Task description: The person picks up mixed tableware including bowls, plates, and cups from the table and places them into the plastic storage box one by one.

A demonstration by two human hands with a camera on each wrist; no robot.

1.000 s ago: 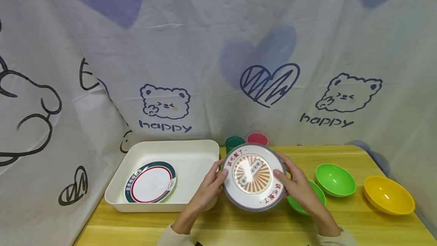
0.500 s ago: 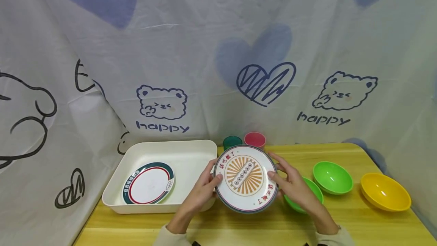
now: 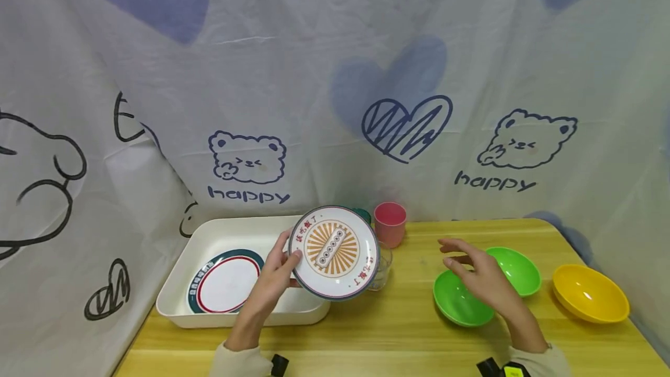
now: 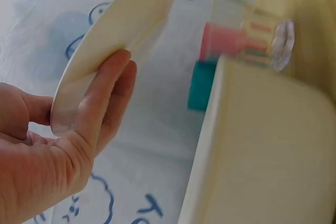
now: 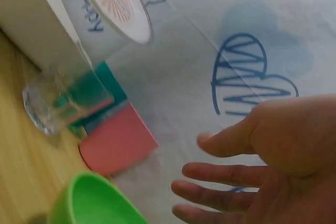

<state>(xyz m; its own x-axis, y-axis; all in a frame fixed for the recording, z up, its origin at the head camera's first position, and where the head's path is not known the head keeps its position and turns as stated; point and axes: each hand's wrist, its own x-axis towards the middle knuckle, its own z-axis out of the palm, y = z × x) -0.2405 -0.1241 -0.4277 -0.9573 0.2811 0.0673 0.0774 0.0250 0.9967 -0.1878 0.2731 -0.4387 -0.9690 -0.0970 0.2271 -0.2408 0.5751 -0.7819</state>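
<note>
My left hand [image 3: 274,275] holds a white plate [image 3: 335,253] by its left edge, thumb on the face and fingers underneath. Orange rays and red characters decorate the plate, which is tilted and raised over the right side of a white bin [image 3: 173,301]. In the left wrist view the fingers [image 4: 107,87] support its pale underside. My right hand [image 3: 484,278] hovers above a green bowl [image 3: 460,301], fingers apart and holding nothing. Another plate [image 3: 227,284], with a dark green and red rim, lies inside the bin.
Behind and right of the held plate stand a pink cup [image 3: 389,224], a partly hidden teal cup [image 3: 363,214] and a clear glass [image 3: 384,269]. A second green bowl [image 3: 518,269] and a yellow bowl [image 3: 590,294] sit at the right. A printed curtain [image 3: 314,103] hangs behind the table.
The right hand has let go of the plate and moved right. The left hand has carried the plate leftward to the bin's right side, uncovering the clear glass.
</note>
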